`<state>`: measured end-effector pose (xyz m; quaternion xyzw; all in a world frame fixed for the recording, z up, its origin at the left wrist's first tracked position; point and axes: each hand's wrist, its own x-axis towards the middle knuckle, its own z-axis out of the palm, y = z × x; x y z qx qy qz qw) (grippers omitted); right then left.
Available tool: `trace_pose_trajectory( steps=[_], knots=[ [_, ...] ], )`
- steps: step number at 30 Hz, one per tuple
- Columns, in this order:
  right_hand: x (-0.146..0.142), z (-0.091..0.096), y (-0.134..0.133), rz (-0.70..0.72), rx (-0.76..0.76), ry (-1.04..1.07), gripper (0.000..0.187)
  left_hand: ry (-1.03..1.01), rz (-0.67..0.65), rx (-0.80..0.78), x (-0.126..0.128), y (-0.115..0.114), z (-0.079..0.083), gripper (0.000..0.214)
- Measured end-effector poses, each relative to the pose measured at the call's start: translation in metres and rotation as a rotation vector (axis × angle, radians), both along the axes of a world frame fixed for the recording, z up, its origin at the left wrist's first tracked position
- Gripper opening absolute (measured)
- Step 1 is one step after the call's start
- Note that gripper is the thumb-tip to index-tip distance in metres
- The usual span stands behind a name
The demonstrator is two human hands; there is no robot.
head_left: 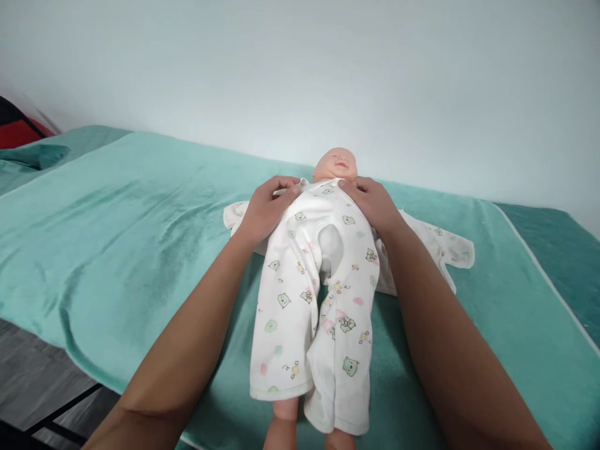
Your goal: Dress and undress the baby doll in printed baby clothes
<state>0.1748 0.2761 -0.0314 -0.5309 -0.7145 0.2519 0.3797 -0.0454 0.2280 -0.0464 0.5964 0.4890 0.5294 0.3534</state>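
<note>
Here we are over the baby doll (335,164), lying flat on its back on the teal blanket (117,219), head towards the pale wall (300,62) and eyes shut. It's dressed in a white romper (300,281) printed with little animals, and both hands are right up at the neckline. The left hand (267,209) sits on the doll's shoulder, fingers (281,182) curled over the collar edge and thumb pressed in beneath, so it has the fabric pinched. The right hand (372,203) lies on the other shoulder, fingers (352,185) bent down onto the collar just beside the doll's chin; whether they actually grip the cloth there, I can't tell. Both forearms run down either side of the body. The romper's front gapes a little at the belly, an oval opening (330,247) showing pale underneath. One sleeve (450,250) lies spread flat out on the blanket beyond the right wrist, another (232,215) peeks out by the left hand. Bare doll legs (284,425) poke from the cuffs at the bottom. Far left, something red and black (16,128) sits at the blanket's end, with grey floor (28,375) below.
</note>
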Motion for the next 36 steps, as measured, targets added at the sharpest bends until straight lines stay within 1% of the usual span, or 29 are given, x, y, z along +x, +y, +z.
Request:
trace_pose_trajectory(
  steps=[2,4,6,8,10,12,13,15,18,21,23,25,28,30,31,33,36],
  knots=[
    [0.0,0.0,0.001,0.004,-0.002,-0.005,0.046,0.08,0.011,-0.02,0.004,0.015,0.0,0.02],
    [0.0,-0.001,0.003,-0.01,0.008,0.001,0.046,0.147,-0.065,-0.054,0.004,0.027,0.002,0.022],
    [0.0,-0.003,0.005,-0.016,0.016,0.007,0.046,0.193,-0.16,-0.068,0.001,0.035,0.005,0.024],
    [0.0,-0.005,0.006,-0.018,0.016,0.016,0.045,0.233,-0.221,-0.074,-0.003,0.038,0.009,0.026],
    [0.0,-0.006,0.007,-0.025,0.01,0.031,0.045,0.265,-0.255,-0.093,-0.007,0.037,0.011,0.026],
    [-0.001,-0.006,0.006,-0.035,0.005,0.047,0.045,0.255,-0.269,-0.101,-0.007,0.036,0.01,0.026],
    [-0.001,-0.006,0.006,-0.036,0.004,0.054,0.045,0.24,-0.253,-0.093,-0.006,0.037,0.009,0.025],
    [-0.001,-0.006,0.005,-0.032,0.004,0.066,0.046,0.212,-0.169,-0.074,-0.002,0.039,0.004,0.023],
    [0.002,-0.006,0.005,-0.015,-0.007,0.074,0.047,0.203,-0.037,-0.114,0.002,0.047,-0.003,0.021],
    [0.007,-0.009,0.008,-0.009,-0.041,0.08,0.046,0.213,0.025,-0.139,0.001,0.054,-0.011,0.018],
    [0.01,-0.012,0.011,-0.023,-0.041,0.077,0.045,0.201,0.021,-0.117,-0.001,0.056,-0.015,0.019],
    [0.011,-0.016,0.014,-0.059,-0.015,0.083,0.038,0.147,-0.035,-0.091,-0.002,0.053,-0.019,0.023],
    [0.009,-0.021,0.016,-0.113,0.035,0.169,0.019,0.058,-0.136,-0.081,-0.004,0.045,-0.02,0.028],
    [0.01,-0.024,0.013,-0.094,0.057,0.222,0.01,0.049,-0.178,-0.09,-0.005,0.04,-0.02,0.029],
    [0.01,-0.024,0.01,-0.073,0.064,0.228,0.011,0.047,-0.188,-0.092,-0.005,0.039,-0.02,0.029],
    [0.012,-0.024,0.0,-0.024,0.067,0.201,0.021,0.046,-0.171,-0.079,-0.005,0.038,-0.021,0.028],
    [0.015,-0.021,-0.021,0.052,0.039,0.18,0.036,0.059,-0.048,-0.017,-0.003,0.031,-0.027,0.021]
  ],
)
